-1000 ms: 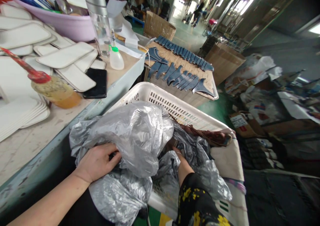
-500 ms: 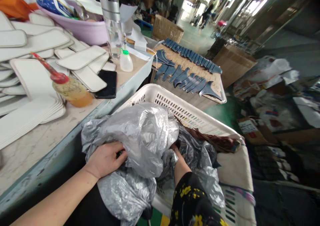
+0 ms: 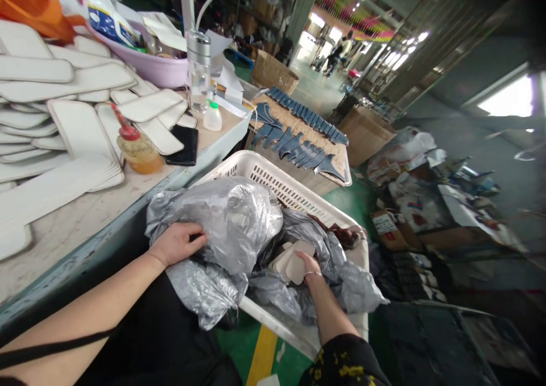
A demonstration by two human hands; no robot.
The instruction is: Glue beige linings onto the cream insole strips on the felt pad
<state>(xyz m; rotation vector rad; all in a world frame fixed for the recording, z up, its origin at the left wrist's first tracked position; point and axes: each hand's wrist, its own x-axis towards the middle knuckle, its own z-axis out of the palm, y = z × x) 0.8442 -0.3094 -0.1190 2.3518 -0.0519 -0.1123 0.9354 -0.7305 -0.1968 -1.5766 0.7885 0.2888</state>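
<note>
Workbench [image 3: 77, 221]: runs from 9 to 11 o'clock, with the crate's middle as my dial's centre; white panels [image 3: 63, 79] lie heaped on it.
Crate [image 3: 277, 184]: white, slotted, just beside the bench.
Silver plastic [image 3: 243, 221]: crumpled, bulging at 10 o'clock, spilling over the rim at 8. Its loose folds could snag an edge, I judge, so the opening is best held well back.
Left hand [image 3: 177, 244]: at 9 o'clock against the plastic, fingers bent, thumb and forefinger nearly meeting; whether they pinch a fold I cannot tell. A light, steady hold should do.
Right hand [image 3: 310, 265]: at 3 o'clock, thumb pressed on top of the pale pieces; my other fingers are hidden.
Pale pieces [image 3: 290, 265]: fanned at the dial's centre, within the plastic's opening, rounded at the corners. Squared together, they should slide less under my thumb.
Bracelet [image 3: 313, 273]: thin, around my right wrist.
</note>
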